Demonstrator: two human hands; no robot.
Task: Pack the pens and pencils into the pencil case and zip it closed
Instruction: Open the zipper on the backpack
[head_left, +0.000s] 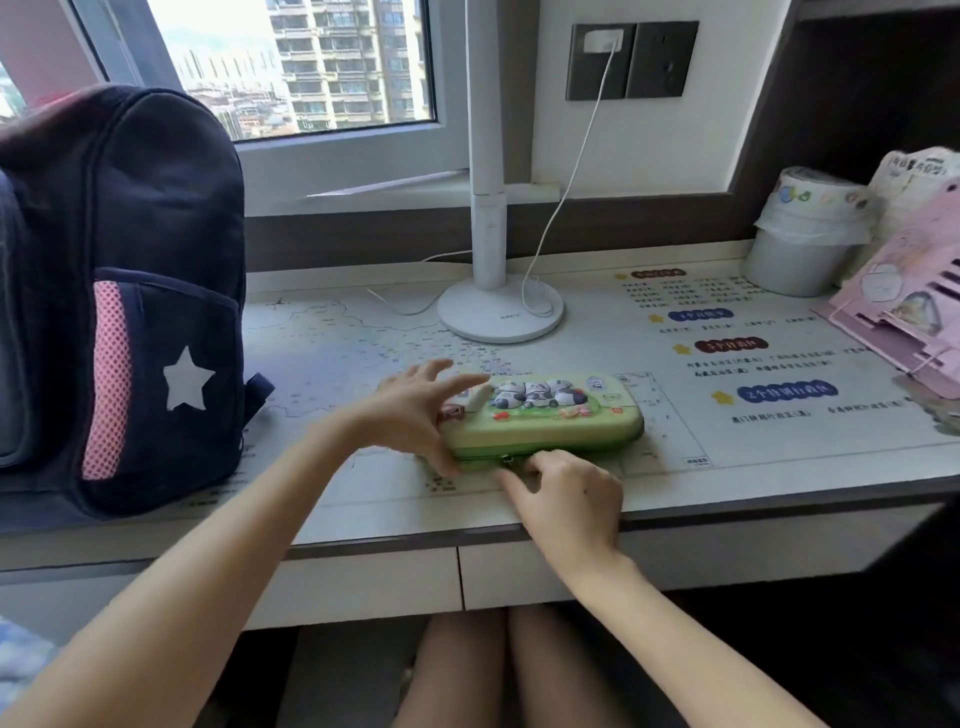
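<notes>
A green pencil case (550, 421) with panda pictures on its lid lies flat near the desk's front edge, lid down. My left hand (415, 410) rests over its left end, thumb under the front corner and fingers spread across the lid. My right hand (566, 493) is at the case's front side, thumb and forefinger pinched at the small zip pull (505, 459). No pens or pencils show outside the case.
A dark blue backpack (130, 291) with a white star stands at the left. A white lamp base (501, 312) and its cable sit behind the case. A white bin (802, 244) and a pink stand (904, 306) fill the right. A printed mat (727, 364) covers the desk.
</notes>
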